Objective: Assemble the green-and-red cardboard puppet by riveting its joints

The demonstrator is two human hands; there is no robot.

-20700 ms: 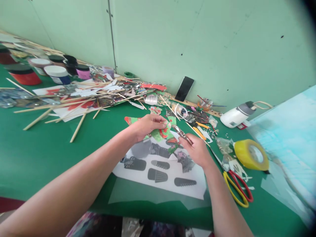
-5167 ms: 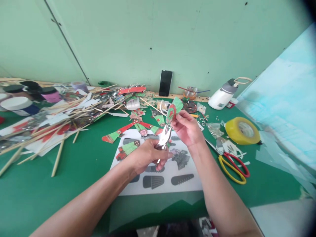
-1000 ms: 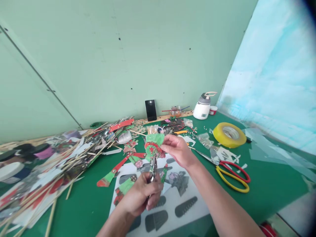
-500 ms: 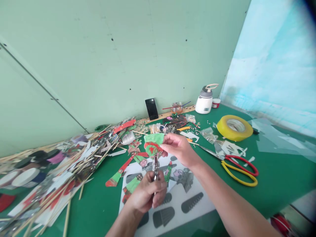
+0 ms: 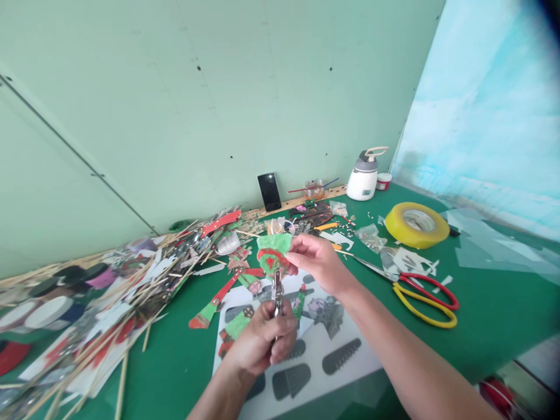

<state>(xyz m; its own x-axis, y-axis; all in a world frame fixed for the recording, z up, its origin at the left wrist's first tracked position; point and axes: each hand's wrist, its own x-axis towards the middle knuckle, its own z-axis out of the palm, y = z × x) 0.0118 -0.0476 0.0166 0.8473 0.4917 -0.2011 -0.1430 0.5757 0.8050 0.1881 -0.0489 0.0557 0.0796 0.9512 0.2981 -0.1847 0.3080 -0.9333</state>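
Observation:
My left hand (image 5: 261, 343) is closed round the handles of a small metal punch tool (image 5: 277, 289), whose jaws point up. My right hand (image 5: 320, 262) pinches a green and red painted paper cut-out (image 5: 272, 251) and holds its lower edge at the tool's jaws, above the table. Below both hands lies a white sheet (image 5: 332, 373) with grey printed shapes. More green and red cut-out pieces (image 5: 219, 297) rest on the sheet and the green table (image 5: 481, 315).
Red and yellow scissors (image 5: 426, 291) and a yellow tape roll (image 5: 416, 224) lie to the right. A white bottle (image 5: 364, 176) and a black phone (image 5: 269, 191) stand at the wall. Wooden sticks (image 5: 131, 326), paint jars (image 5: 39, 306) and scraps crowd the left.
Over the last second the view shifted slightly; my hands stayed together with the punch at the cut-out's lower edge. Earlier, my right hand held the tool and my left the cut-out.

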